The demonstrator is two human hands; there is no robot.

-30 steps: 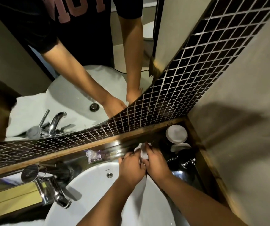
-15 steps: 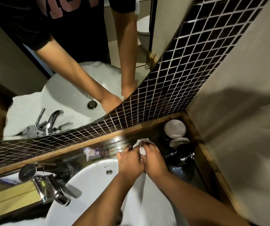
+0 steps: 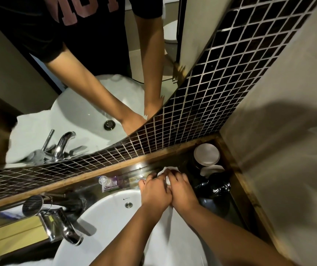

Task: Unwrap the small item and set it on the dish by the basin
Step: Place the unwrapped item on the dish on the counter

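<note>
My left hand (image 3: 154, 192) and my right hand (image 3: 182, 191) are pressed together over the far rim of the white basin (image 3: 104, 214). Between their fingertips sits a small white wrapped item (image 3: 167, 179), mostly hidden by the fingers. A bit of white wrapper or dish edge (image 3: 170, 168) shows just beyond the fingers; which it is I cannot tell. Both hands grip the small item.
A round white lid or dish (image 3: 206, 154) and another white piece (image 3: 212, 169) sit in the back right corner. Black glossy plastic (image 3: 213, 187) lies beside my right hand. A clear pump bottle (image 3: 113, 182) lies behind the basin. The chrome tap (image 3: 58, 221) stands left. Mirror and dark tiles rise behind.
Both hands have stayed together at the basin's far rim, with slight finger shifts around the white item. The view has tilted a little.
</note>
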